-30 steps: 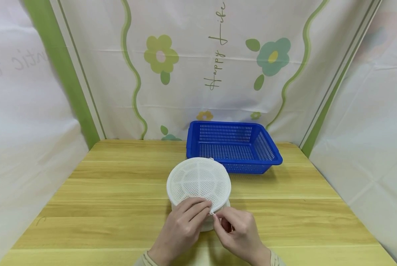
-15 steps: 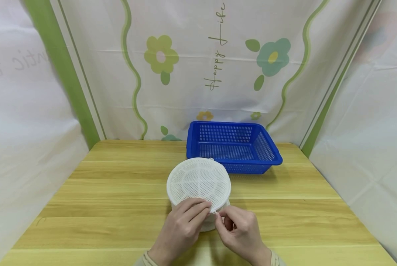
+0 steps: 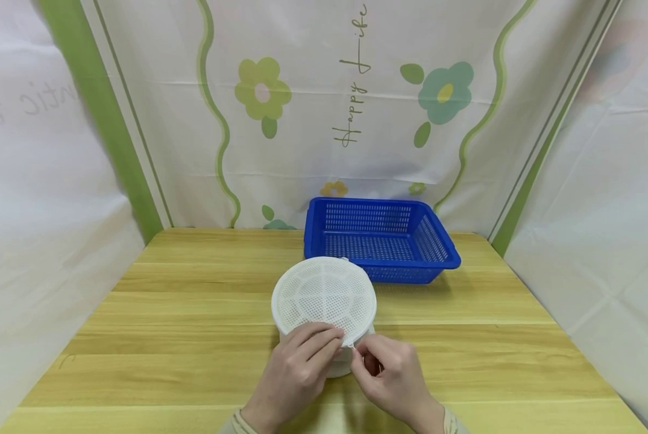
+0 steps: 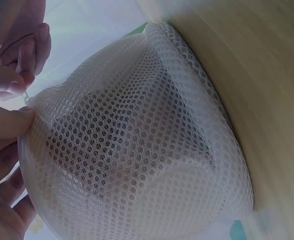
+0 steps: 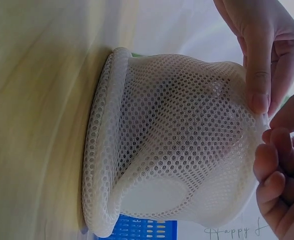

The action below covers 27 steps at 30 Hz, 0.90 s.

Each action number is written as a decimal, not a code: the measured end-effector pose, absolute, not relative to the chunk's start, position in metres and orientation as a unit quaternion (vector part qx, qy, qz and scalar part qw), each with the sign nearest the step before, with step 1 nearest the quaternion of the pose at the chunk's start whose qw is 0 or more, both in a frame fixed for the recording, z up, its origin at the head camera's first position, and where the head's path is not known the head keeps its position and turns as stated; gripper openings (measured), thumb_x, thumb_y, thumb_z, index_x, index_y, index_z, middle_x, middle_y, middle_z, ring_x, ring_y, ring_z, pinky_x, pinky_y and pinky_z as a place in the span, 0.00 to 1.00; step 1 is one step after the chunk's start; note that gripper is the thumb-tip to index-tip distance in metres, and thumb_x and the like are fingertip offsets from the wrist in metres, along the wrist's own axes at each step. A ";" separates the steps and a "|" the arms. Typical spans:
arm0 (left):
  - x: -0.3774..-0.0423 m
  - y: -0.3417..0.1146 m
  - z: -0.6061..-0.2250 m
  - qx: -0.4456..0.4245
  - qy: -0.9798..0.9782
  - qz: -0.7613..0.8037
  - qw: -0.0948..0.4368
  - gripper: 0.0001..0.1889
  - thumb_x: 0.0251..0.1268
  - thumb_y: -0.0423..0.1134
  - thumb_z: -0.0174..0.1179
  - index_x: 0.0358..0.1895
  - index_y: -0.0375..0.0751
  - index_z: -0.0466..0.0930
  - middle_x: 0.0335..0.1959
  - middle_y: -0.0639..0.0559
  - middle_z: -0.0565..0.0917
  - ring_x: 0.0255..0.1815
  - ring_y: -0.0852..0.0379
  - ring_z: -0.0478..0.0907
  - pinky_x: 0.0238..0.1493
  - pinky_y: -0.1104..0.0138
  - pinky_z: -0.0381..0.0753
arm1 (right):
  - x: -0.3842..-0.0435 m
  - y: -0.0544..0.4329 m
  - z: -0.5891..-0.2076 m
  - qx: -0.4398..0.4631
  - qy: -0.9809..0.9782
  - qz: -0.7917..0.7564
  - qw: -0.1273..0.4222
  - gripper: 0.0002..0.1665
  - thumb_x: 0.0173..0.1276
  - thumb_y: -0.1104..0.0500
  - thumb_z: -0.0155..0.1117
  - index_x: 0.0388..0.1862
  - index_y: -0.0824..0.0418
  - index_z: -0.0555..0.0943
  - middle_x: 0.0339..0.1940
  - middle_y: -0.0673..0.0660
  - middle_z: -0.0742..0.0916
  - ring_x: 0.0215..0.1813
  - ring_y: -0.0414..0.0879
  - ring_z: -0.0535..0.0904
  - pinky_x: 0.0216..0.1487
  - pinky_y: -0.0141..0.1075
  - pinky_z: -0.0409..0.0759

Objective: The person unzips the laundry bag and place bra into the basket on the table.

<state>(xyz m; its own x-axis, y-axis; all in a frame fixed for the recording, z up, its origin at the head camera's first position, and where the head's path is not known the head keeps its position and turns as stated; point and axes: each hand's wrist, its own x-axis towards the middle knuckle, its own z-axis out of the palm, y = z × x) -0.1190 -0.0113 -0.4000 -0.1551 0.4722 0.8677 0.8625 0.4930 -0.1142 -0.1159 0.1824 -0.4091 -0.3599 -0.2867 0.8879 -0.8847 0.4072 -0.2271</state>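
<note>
A white round mesh laundry bag (image 3: 324,292) stands on the table, its flat lid up and its lower edge folded into a thick roll, plain in the left wrist view (image 4: 202,115). My left hand (image 3: 304,364) grips the near rim, fingers over the lid and thumb on the mesh side (image 5: 187,120). Just right of it, my right hand (image 3: 391,377) pinches a small white zipper pull (image 3: 352,346) at the rim, its fingers curled. The pull is mostly covered by the fingertips. Something darker shows faintly through the mesh; what it is, I cannot tell.
Behind the bag and to its right sits a blue plastic basket (image 3: 448,256) with slotted walls. The wooden table (image 3: 193,349) ends at a printed curtain (image 3: 313,120), and white cloth hangs on both sides.
My right hand has shifted slightly right along the rim with the zipper pull pinched. The left hand and the bag stay nearly where they were.
</note>
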 end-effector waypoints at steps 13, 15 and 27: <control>-0.120 -0.010 -0.398 -0.468 -0.719 -0.207 0.471 0.16 0.72 0.28 0.45 0.41 0.32 0.86 0.45 0.45 0.85 0.46 0.49 0.81 0.52 0.61 0.81 | -0.112 0.176 -0.399 0.446 -0.706 0.387 0.391 0.10 0.60 0.69 0.59 0.23 0.57 0.74 0.15 0.44 0.71 0.17 0.28 0.64 0.18 0.12 0.59; -0.120 -0.010 -0.397 -0.468 -0.719 -0.205 0.472 0.16 0.73 0.28 0.45 0.40 0.32 0.86 0.44 0.45 0.85 0.45 0.49 0.81 0.51 0.61 0.81 | -0.113 0.177 -0.400 0.442 -0.708 0.385 0.394 0.10 0.58 0.69 0.59 0.23 0.57 0.74 0.15 0.44 0.71 0.17 0.28 0.64 0.18 0.12 0.59; -0.120 -0.010 -0.394 -0.470 -0.715 -0.195 0.480 0.16 0.74 0.28 0.46 0.38 0.32 0.87 0.43 0.45 0.86 0.44 0.49 0.81 0.50 0.61 0.82 | -0.114 0.178 -0.405 0.415 -0.716 0.382 0.410 0.09 0.54 0.69 0.61 0.22 0.56 0.74 0.15 0.42 0.70 0.17 0.27 0.63 0.17 0.13 0.58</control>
